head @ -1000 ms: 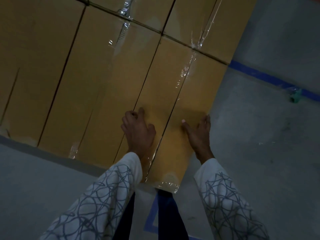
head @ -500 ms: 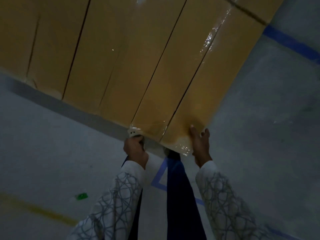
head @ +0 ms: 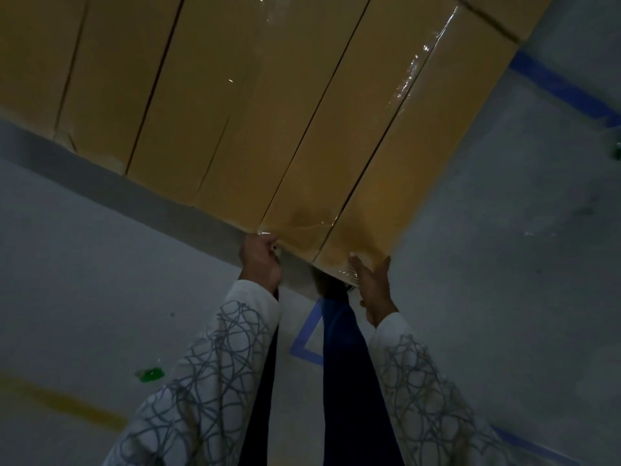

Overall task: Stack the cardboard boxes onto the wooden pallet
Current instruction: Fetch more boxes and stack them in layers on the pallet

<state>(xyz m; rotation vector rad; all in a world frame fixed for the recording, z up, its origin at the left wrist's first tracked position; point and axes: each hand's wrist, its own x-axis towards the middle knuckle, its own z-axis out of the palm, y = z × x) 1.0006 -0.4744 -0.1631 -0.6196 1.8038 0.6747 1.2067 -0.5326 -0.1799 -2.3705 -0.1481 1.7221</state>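
Note:
Several brown cardboard boxes lie side by side, filling the upper half of the head view. The rightmost box (head: 379, 153) has clear tape along its middle seam. My left hand (head: 260, 260) grips the near left corner of that box, fingers curled under its edge. My right hand (head: 373, 284) lies against the near right corner with the fingers straight and the thumb up on the box's end. The wooden pallet is hidden under the boxes.
Grey concrete floor (head: 100, 280) surrounds the boxes. Blue tape lines (head: 564, 92) run at the right, and a blue tape corner (head: 305, 338) lies between my legs. A green scrap (head: 149, 375) and a faint yellow line (head: 64, 405) are on the floor at left.
My hands slid from the top of the rightmost box down to its near end corners. The view dropped lower and closer to the box's edge.

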